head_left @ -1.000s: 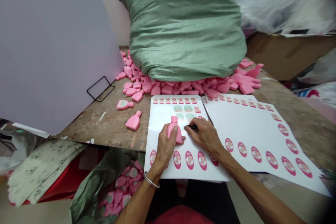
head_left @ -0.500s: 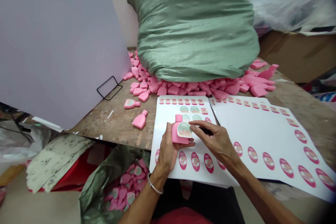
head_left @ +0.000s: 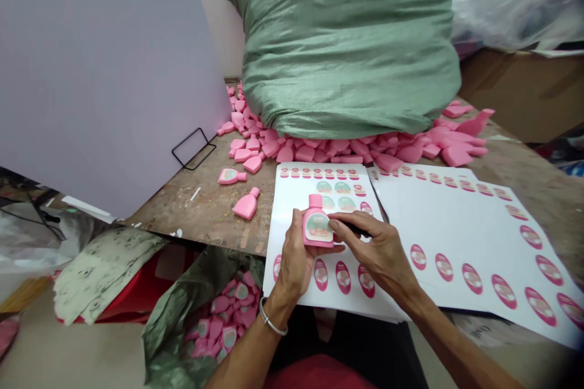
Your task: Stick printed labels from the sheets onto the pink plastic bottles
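Observation:
My left hand (head_left: 295, 258) is closed around a small pink bottle (head_left: 315, 202), held upright with its cap end away from me. On its front face sits an oval green-and-cream label (head_left: 319, 228). At the label's right edge are the thumb and forefinger of my right hand (head_left: 381, 249). A slim dark tool (head_left: 358, 229) shows between the fingers of that hand; its kind I cannot make out. Under both hands lies a white sticker sheet (head_left: 292, 200) with rows of pink stickers and a few green labels (head_left: 342, 187).
A large green sack (head_left: 347, 48) stands behind a heap of pink bottles (head_left: 319, 151). To the left lie a labelled bottle (head_left: 230, 176), a plain one (head_left: 247, 203) and a black wire stand (head_left: 194, 149). More sticker sheets (head_left: 456, 213) spread right. Below, an open bag (head_left: 168, 328) holds bottles.
The label, which stuck out past the bottle's right side, now lies flat and centred on its front. My right fingers stay at its edge. The view has shifted slightly.

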Motion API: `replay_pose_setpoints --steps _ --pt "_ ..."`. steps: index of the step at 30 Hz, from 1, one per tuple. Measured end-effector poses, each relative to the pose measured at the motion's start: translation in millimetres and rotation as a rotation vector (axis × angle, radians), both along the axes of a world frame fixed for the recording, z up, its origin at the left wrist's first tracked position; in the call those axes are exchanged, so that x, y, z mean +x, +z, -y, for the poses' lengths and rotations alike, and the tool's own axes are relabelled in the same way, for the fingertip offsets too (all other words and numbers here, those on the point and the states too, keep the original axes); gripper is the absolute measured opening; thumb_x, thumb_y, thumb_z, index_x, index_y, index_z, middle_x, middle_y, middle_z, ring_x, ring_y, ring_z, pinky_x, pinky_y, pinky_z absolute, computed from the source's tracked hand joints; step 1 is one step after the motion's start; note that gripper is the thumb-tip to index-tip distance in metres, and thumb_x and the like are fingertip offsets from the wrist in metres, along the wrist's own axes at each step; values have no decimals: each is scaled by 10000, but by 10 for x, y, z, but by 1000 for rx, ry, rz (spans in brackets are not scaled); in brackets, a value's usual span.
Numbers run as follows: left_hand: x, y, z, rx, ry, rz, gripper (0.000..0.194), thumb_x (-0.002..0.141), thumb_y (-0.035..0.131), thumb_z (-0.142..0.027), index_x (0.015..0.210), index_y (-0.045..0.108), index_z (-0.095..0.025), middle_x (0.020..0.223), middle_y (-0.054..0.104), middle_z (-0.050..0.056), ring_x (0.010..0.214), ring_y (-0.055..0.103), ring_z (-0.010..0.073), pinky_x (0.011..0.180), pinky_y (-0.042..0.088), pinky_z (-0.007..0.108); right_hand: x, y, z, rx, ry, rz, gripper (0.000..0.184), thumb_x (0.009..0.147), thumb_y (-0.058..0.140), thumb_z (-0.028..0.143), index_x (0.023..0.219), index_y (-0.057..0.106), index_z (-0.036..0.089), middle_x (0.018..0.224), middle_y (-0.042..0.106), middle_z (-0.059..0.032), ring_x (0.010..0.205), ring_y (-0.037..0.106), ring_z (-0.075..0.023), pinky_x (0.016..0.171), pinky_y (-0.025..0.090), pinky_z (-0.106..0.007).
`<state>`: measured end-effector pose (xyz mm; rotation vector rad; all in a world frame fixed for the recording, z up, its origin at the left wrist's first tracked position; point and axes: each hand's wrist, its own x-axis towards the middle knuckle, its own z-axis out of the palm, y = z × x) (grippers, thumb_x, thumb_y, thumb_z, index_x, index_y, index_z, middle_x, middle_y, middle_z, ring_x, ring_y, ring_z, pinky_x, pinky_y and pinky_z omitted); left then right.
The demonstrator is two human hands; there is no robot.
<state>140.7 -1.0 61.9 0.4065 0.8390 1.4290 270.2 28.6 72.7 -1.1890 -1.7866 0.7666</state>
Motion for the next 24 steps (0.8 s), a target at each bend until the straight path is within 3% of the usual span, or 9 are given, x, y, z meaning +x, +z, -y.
replay_pose_setpoints --steps 4,6,8,10,13,16,19,21,24 --pt "-33 27 29 74 -33 -117 404 822 641 -423 1118 588 -152 1045 647 78 925 650 210 805 577 369 52 -46 -55 126 -41 142 226 850 601 401 937 713 225 842 716 -59 803 637 -214 798 502 -392" --pt "-49 53 54 110 -76 -190 397 788 689 -364 1112 574 -164 1003 645 63 886 650 193 801 575 363 81 -50 -92 122 -106 194 278 812 635 437 972 700 219 922 718 -79 880 645 -247 861 487 -435" --pt "-52 96 83 106 -148 -218 394 778 696 -348 1107 569 -171 972 644 61 862 649 190 782 575 360 84 -40 -119 18 -109 156 388 754 682 472 1052 667 223 1056 698 -90 947 650 -260 857 508 -424" --pt "-56 151 119 96 -258 -215 373 770 699 -330 1088 580 -176 978 645 69 868 646 196 771 570 349 71 -40 -157 -121 -17 83 512 714 708 481 1156 613 239 1137 671 -82 951 662 -243 785 546 -366" --pt "-148 201 170 63 -369 -206 362 745 708 -311 1064 603 -176 981 659 83 852 648 202 748 561 329 133 -116 -360 -197 53 72 543 734 674 499 1202 580 240 1145 666 -72 931 674 -222 710 555 -308" --pt "-438 142 156 -17 -202 -425 372 737 691 -394 1027 627 -169 937 686 85 761 654 190 725 544 306 402 -268 -827 -112 -173 283 467 811 569 534 1111 621 180 1017 701 -89 829 681 -211 656 533 -295" --pt "-843 -5 37 -106 88 -912 463 777 606 -519 1097 585 -186 953 690 89 812 662 245 787 527 380 700 -398 -1418 -28 -346 486 425 847 521 455 1111 616 136 964 708 -122 816 669 -242 670 506 -334" --pt "-1068 -99 -68 -155 191 -1249 514 809 541 -542 1184 533 -190 1047 667 118 971 634 316 873 486 473 786 -442 -1772 12 -325 542 392 847 512 370 1149 606 138 982 709 -125 857 661 -253 703 486 -338" --pt "-1208 -159 -200 -113 386 -1660 599 823 504 -519 1261 484 -111 1340 484 223 1265 428 403 1028 330 580 755 -434 -2151 62 -202 632 350 809 545 286 1123 635 161 962 722 -103 835 662 -230 693 460 -290"
